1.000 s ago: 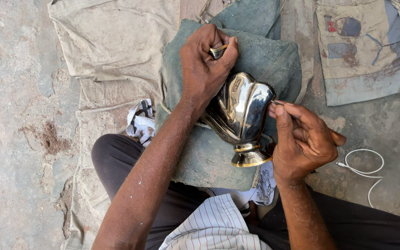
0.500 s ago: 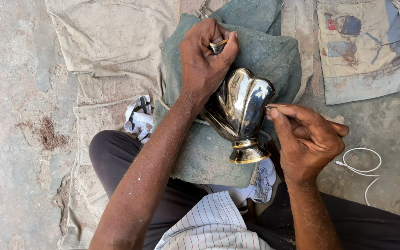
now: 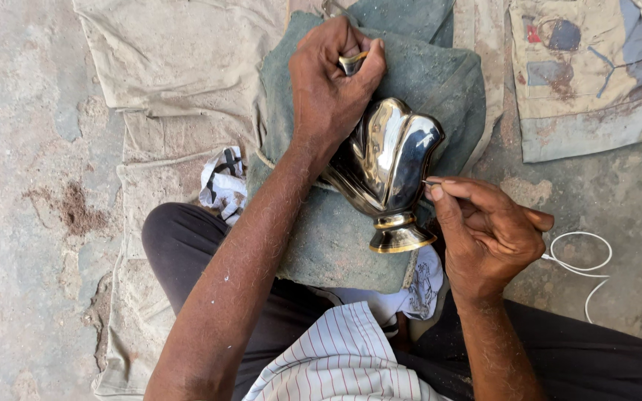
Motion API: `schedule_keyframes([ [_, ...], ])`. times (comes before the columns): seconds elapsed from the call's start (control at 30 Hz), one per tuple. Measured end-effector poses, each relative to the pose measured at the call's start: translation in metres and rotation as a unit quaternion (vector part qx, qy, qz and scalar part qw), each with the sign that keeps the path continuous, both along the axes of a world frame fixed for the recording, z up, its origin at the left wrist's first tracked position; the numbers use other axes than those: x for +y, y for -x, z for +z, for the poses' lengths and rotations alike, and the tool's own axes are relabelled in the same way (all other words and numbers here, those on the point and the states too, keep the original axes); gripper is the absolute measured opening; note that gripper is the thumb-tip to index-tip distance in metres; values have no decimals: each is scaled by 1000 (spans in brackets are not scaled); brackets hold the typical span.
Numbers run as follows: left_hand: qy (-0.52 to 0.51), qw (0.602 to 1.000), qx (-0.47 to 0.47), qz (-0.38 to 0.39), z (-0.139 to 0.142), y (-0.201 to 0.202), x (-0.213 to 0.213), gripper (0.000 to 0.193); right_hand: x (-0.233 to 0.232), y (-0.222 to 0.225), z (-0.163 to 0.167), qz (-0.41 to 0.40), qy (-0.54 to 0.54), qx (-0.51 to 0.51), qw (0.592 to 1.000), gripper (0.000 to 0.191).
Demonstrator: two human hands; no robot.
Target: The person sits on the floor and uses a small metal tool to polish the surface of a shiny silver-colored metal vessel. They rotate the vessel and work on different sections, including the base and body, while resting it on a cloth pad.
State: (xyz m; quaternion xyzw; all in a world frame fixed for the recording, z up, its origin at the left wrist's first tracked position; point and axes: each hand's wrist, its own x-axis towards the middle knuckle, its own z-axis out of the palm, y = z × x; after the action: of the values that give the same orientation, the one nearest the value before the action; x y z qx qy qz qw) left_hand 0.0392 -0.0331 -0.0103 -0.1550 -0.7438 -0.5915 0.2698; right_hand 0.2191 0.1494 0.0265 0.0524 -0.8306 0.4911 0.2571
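Okay, nearest first: my white shirt with thin red stripes (image 3: 339, 364) and dark trousers (image 3: 187, 245), I'm sitting on the floor. My right hand (image 3: 484, 238) is pinched shut on a thin metal tool (image 3: 431, 183), only its tip shows, and that tip touches the side of the shiny lobed metal vase with a flared gold-rimmed foot (image 3: 388, 167). The vase lies tilted on a folded grey-green cloth pad (image 3: 321, 245) over my lap, foot toward me, mouth away. My left hand (image 3: 328, 89) is closed over the far end of the vase, gripping near its rim, with a small brass-coloured piece (image 3: 352, 62) between the fingers; can't tell what it is. Judgement on handling: the vase looks rigid and polished, so probably slippery, and likely to dent or scratch; best hold is the rim end or the narrow neck above the foot, not the smooth belly. A crumpled white-and-black rag (image 3: 223, 186) lies just beside my left forearm. A white cord loop (image 3: 581, 256) sits on the concrete floor (image 3: 16, 148) to my right. Farther out are dusty beige sacking (image 3: 180, 59) and a patched, stained cloth (image 3: 596, 67).
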Motion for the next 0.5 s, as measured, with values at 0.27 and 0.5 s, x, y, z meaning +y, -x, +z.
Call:
schedule_keyframes([
  [0.27,12,1000,17,13,-2,2,0,38,-3,-11,-14,9,25,17,999,14],
  [0.5,-7,1000,17,1,-6,3,0,39,-6,-17,-26,10,40,21,999,14],
])
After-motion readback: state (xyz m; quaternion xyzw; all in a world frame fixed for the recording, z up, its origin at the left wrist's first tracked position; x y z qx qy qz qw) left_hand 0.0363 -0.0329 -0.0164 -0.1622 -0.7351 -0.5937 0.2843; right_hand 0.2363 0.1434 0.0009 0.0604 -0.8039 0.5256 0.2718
